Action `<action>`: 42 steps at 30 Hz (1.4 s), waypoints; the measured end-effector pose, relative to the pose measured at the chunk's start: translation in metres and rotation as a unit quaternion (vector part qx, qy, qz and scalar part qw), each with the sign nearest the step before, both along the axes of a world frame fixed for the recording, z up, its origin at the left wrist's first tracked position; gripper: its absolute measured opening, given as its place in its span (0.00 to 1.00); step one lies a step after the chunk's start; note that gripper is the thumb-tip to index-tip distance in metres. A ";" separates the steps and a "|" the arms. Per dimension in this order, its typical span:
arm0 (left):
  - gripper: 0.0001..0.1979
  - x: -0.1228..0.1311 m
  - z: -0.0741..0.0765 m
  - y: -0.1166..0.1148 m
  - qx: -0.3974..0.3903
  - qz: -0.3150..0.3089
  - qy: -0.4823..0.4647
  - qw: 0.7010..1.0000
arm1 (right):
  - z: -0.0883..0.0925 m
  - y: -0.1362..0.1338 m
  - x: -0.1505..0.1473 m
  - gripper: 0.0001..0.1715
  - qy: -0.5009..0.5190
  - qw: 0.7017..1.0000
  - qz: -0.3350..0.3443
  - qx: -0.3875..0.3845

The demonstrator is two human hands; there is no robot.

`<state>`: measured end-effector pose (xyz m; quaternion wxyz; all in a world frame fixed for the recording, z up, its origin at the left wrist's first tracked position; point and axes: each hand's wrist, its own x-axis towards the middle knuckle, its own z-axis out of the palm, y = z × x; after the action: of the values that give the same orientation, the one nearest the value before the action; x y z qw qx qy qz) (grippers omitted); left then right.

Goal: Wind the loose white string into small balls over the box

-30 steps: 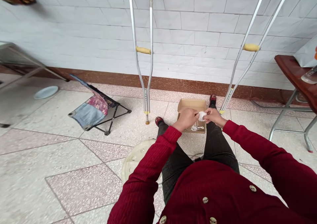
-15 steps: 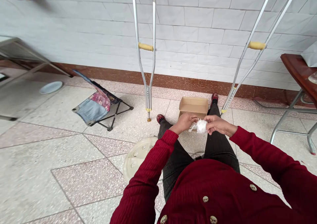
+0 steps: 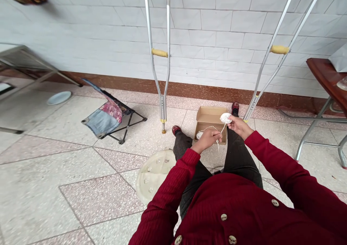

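Note:
My right hand (image 3: 238, 125) grips a small ball of white yarn (image 3: 225, 118) over the right side of the box. A strand runs from the ball down to my left hand (image 3: 210, 138), whose fingers pinch it, and a loose end hangs below them. Between my feet, an open cardboard box (image 3: 208, 127) stands on the floor with its lid tilted back. Inside it at the left lies another white bundle (image 3: 199, 135), partly hidden by my left hand. From near it, a thin white strand arcs toward my left fingers.
Two metal crutches (image 3: 162, 93) (image 3: 260, 82) lean on the tiled wall. A folding chair (image 3: 105, 115) and a pale plate (image 3: 59, 97) are on the floor to the left. A round pale stool top (image 3: 153, 174) is beside my left leg. A brown table (image 3: 328, 78) stands at the right.
My right hand has moved up and away with the yarn ball, drawing out a strand. My left hand has shifted slightly lower, and the bundle in the box now shows.

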<state>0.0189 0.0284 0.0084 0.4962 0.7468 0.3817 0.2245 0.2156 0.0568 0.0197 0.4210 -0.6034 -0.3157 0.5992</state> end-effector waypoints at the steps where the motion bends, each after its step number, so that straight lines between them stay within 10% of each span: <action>1: 0.19 -0.003 -0.003 -0.001 -0.005 0.005 -0.015 1.000 | 0.006 -0.001 0.002 0.07 0.038 0.999 0.005 -0.001; 7: 0.17 -0.016 -0.011 0.007 0.022 0.026 -0.032 0.999 | 0.027 -0.035 0.011 0.17 0.143 0.960 0.238 -0.015; 12: 0.13 -0.013 -0.004 0.014 0.073 -0.009 0.038 0.997 | 0.008 -0.049 0.008 0.10 -0.076 0.912 0.401 -0.046; 18: 0.14 0.005 0.001 0.006 0.102 0.020 0.071 0.992 | -0.016 -0.031 0.004 0.11 -0.362 0.907 0.202 0.067; 29: 0.18 -0.001 -0.006 -0.010 -0.134 0.073 -0.124 0.980 | -0.016 -0.030 -0.009 0.23 0.014 0.997 -0.009 0.073; 42: 0.17 -0.005 -0.012 -0.025 -0.231 0.041 -0.221 0.947 | -0.001 -0.027 -0.013 0.08 0.336 0.930 -0.109 -0.100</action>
<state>0.0141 0.0035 -0.0039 0.7171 0.5274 0.3344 0.3094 0.2028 0.0303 0.0189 0.5027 -0.4361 -0.0263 0.7459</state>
